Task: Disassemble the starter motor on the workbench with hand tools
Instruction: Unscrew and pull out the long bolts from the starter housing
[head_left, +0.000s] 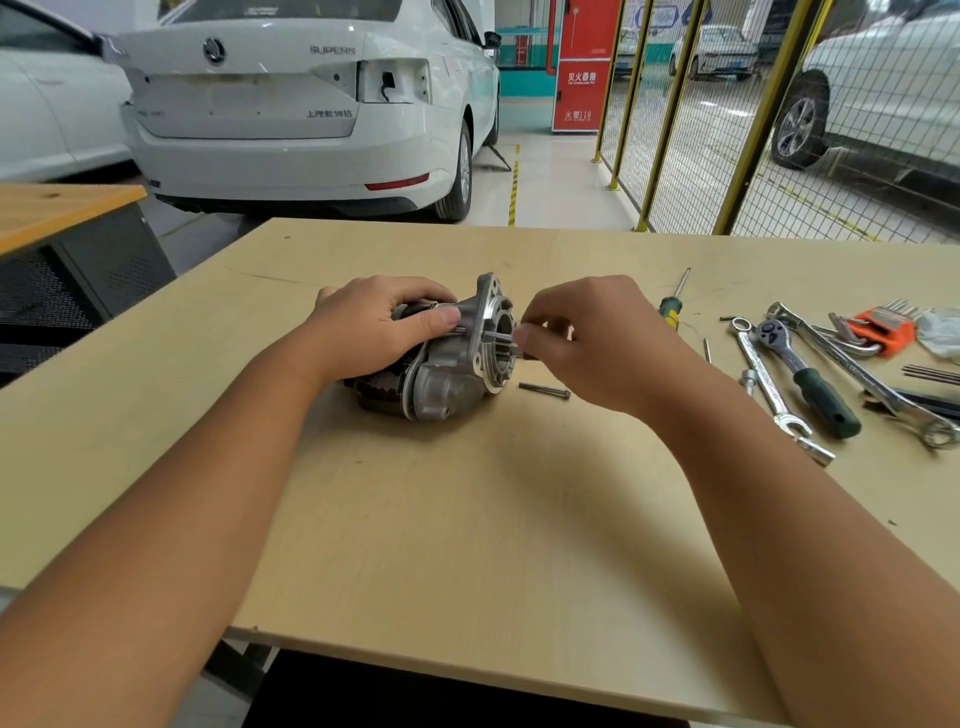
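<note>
Starter motor (441, 358): lies mid-desk (467, 519), long axis left to right, flange end toward the right hand (587, 343), which pinches a thin bolt there; left hand (374, 332) grips the body's far end, steadying it.

Bright, even indoor light; soft shadows under forearms; wide-angle bowing at edges; bg slightly soft.

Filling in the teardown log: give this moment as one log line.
left hand: grips grey metal starter motor | right hand: pinches thin metal through-bolt at flange | loose dark bolt: on workbench
</note>
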